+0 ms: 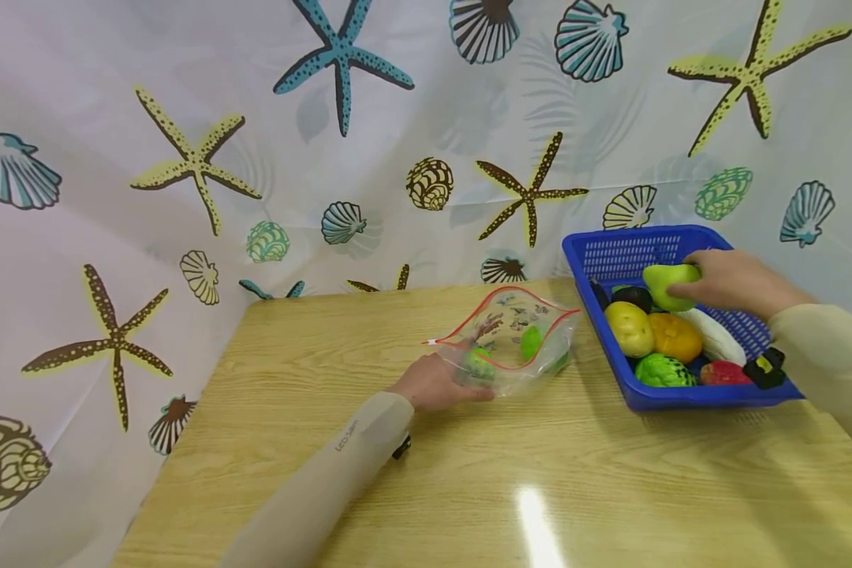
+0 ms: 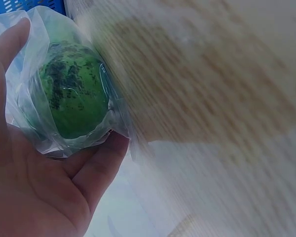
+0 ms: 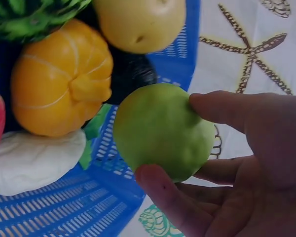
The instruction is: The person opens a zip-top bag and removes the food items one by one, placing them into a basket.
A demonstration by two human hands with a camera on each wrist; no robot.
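Observation:
My right hand (image 1: 727, 278) grips a green pear (image 1: 670, 285) over the blue basket (image 1: 710, 398), thumb and fingertips pressed round its sides in the right wrist view. My left hand (image 1: 440, 384) holds the near left side of a clear zip bag (image 1: 521, 383) on the table, its red-edged mouth spread wide. Inside the bag lies a green fruit with dark blotches (image 2: 71, 91), between thumb and fingers in the left wrist view. A bright green piece (image 1: 531, 342) also shows through the bag's mouth.
The basket holds a yellow fruit (image 1: 629, 330), an orange pumpkin (image 1: 676, 336), a white vegetable (image 1: 715, 339), a green striped melon (image 1: 663, 371), a red fruit (image 1: 724, 373) and a dark eggplant-like item (image 1: 632, 297). Behind the wooden table (image 1: 312, 339) hangs a shell-print curtain (image 1: 397, 166).

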